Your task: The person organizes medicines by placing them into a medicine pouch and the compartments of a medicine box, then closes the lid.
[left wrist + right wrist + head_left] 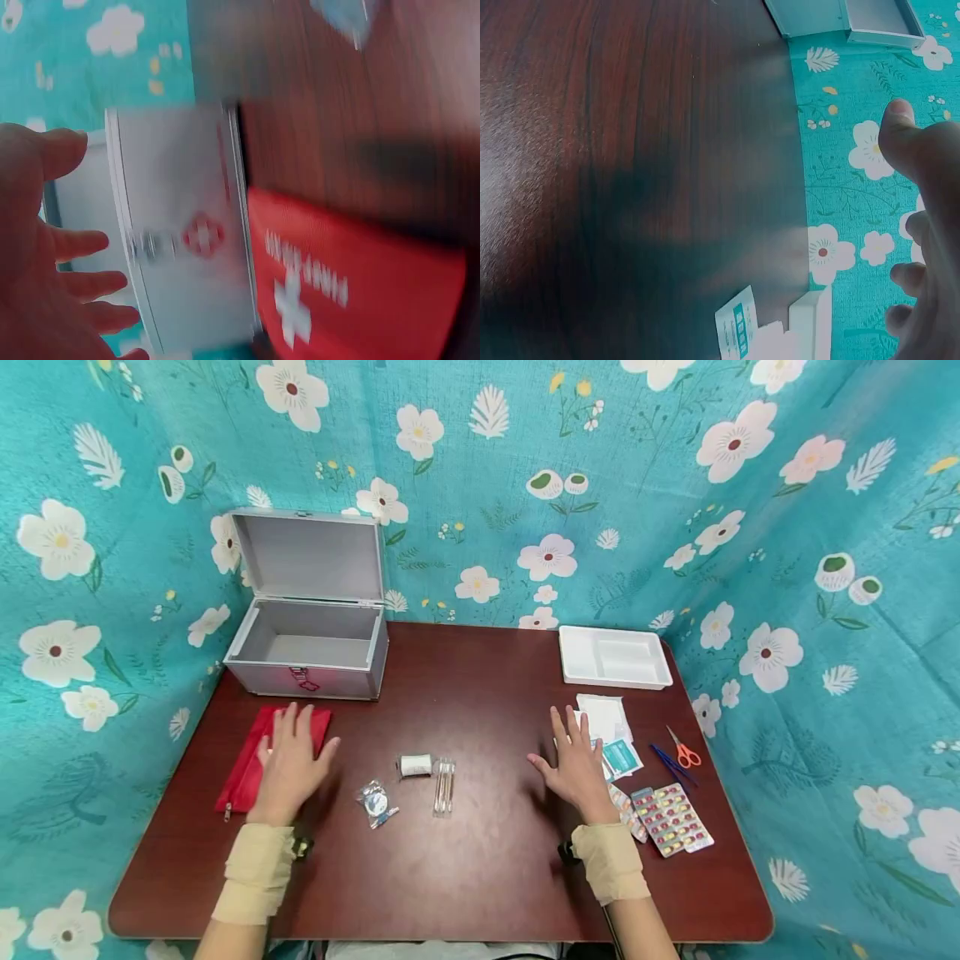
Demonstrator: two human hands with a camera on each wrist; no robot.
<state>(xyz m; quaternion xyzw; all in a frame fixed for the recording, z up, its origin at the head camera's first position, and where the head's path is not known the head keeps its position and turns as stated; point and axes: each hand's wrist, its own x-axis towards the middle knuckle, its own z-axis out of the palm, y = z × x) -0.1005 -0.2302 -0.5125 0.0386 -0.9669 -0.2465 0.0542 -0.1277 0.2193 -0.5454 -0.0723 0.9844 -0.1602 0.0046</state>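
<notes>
Where the left grip [288,770] hovers, a pouch [246,773] lies below.

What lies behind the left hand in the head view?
Part of the red pouch and tabletop; the pouch's left side and far edge show around the left hand. What the hand covers can't be seen in that view.

The bare left hand [288,770] and right hand [577,770] have cream wrist wraps [257,867], layered and slightly wrinkled, each beside a small dark device [569,852]. A thin dark cable [612,932] lines the right forearm [641,931] at the table's front edge [465,938].
</notes>
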